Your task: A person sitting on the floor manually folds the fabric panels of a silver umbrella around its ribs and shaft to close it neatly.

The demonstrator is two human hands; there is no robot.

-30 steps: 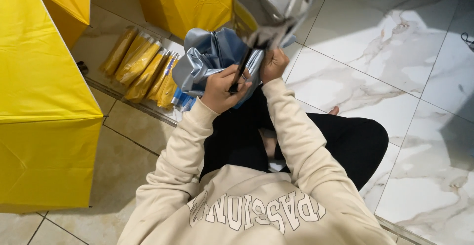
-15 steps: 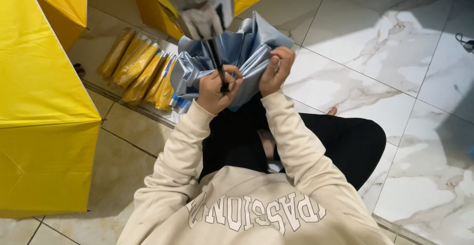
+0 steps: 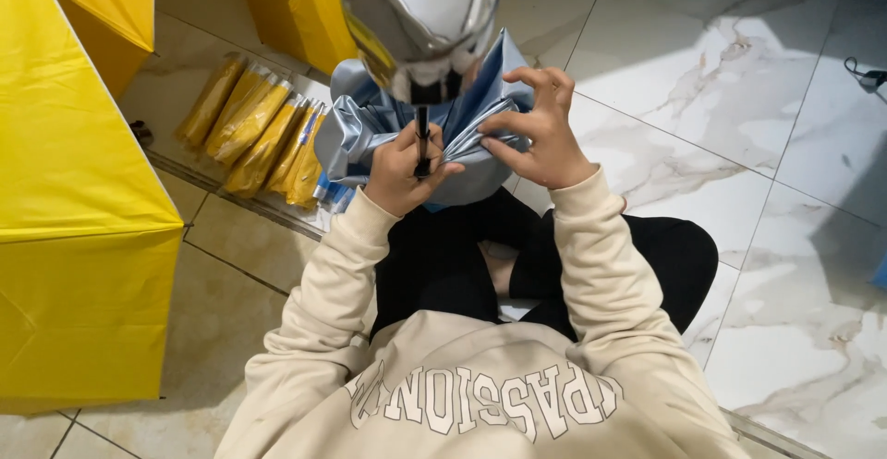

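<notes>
I sit cross-legged on the floor in a cream sweatshirt. My left hand [image 3: 399, 174] is closed around the thin black shaft [image 3: 422, 140] of a blue-grey umbrella [image 3: 360, 122]. My right hand [image 3: 540, 131] pinches the folded canopy fabric on the right side, fingers partly spread. The silver-lined canopy top [image 3: 416, 20] bulges upward toward the camera, just above both hands. The lower shaft and handle are hidden behind my left hand.
Several folded yellow umbrellas in clear sleeves [image 3: 254, 131] lie in a row on the floor to the left. Open yellow umbrellas [image 3: 74, 200] stand at the left and another [image 3: 286, 6] behind. White marble tiles [image 3: 739, 126] spread to the right.
The umbrella has been lifted and turned so its silver canopy top now rises toward the camera. My right hand has shifted higher on the fabric; the left stays on the shaft.
</notes>
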